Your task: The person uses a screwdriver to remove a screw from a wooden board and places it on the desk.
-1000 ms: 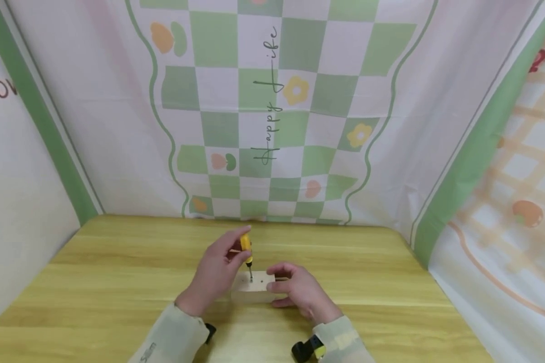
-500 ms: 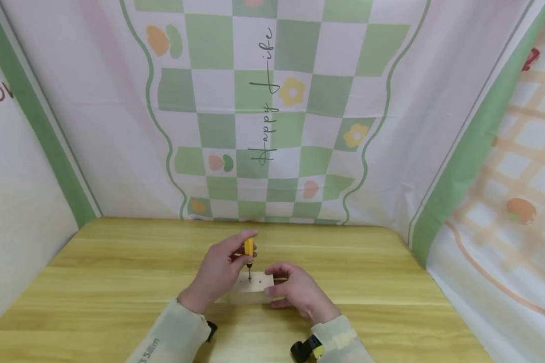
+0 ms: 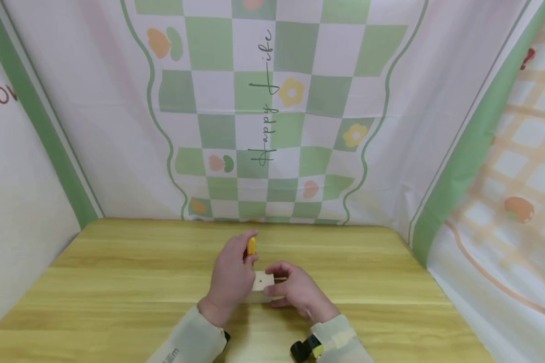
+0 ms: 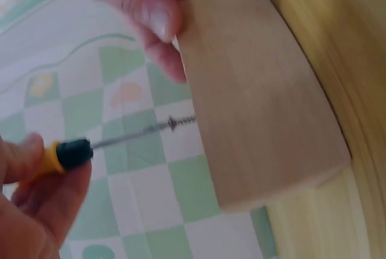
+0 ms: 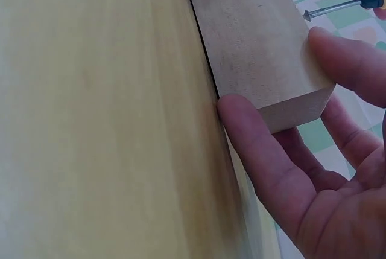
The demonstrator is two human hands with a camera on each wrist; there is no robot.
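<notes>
My left hand [image 3: 233, 275] grips a screwdriver [image 4: 73, 153] by its yellow and black handle. The screwdriver stands roughly upright over a pale wooden block [image 3: 264, 283], and its tip meets the head of a screw [image 4: 175, 123]. The screw sits partly in the block's top face, threads showing above the wood. My right hand [image 3: 300, 291] holds the block at its right end, thumb and fingers around that end, as the right wrist view also shows. In the head view the left hand hides the screw, the shaft and the block's left part. One dark hole shows on the block's top.
The block rests on a wood-grain table [image 3: 368, 272]. Behind the table hangs a green and white checked cloth [image 3: 272, 126], with more printed cloth at both sides. A black wrist device [image 3: 305, 349] is at the right sleeve.
My left hand has turned and shifted a little to the right, now covering the screwdriver's shaft in the head view. The right hand and block stay nearly in place.
</notes>
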